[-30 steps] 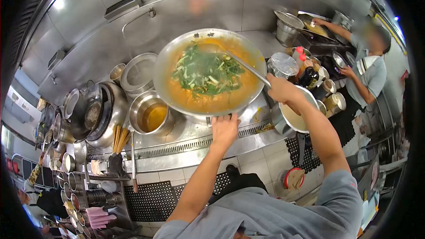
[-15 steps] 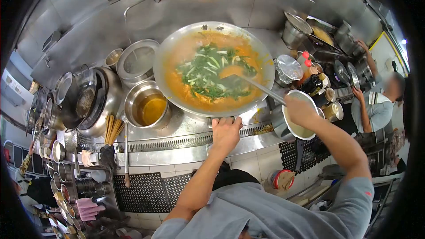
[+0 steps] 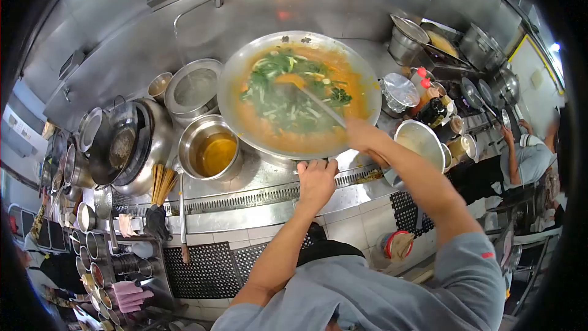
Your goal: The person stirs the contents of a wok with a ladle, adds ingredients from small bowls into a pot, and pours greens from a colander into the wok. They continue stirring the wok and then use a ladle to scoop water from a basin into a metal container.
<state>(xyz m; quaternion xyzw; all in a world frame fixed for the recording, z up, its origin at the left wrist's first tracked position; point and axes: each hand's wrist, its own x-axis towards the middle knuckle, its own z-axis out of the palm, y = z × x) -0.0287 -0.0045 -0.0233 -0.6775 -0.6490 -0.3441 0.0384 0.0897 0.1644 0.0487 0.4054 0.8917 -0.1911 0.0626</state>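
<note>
A wide wok [image 3: 236, 129] holds orange broth with chopped green and white leafy vegetables [image 3: 278, 95], partly veiled by steam. My right hand [image 3: 366, 138] is closed round the long handle of a ladle [image 3: 321, 103]. The ladle's bowl, with orange liquid in it, is over the vegetables toward the far side of the wok. At the wok's near edge my left hand [image 3: 317, 178] is closed on the wok; the exact part in its fingers is hidden.
A pot of yellow liquid [image 3: 215, 150] and a strainer over a pot [image 3: 195, 89] stand left. To the right are a white bowl [image 3: 422, 141], a foil-covered container [image 3: 400, 91] and several bottles. A co-worker [image 3: 530, 162] stands far right.
My right hand and the ladle have swung left, carrying the ladle's bowl to the far left part of the vegetables. The greens have shifted toward the far side. My left hand stays on the wok.
</note>
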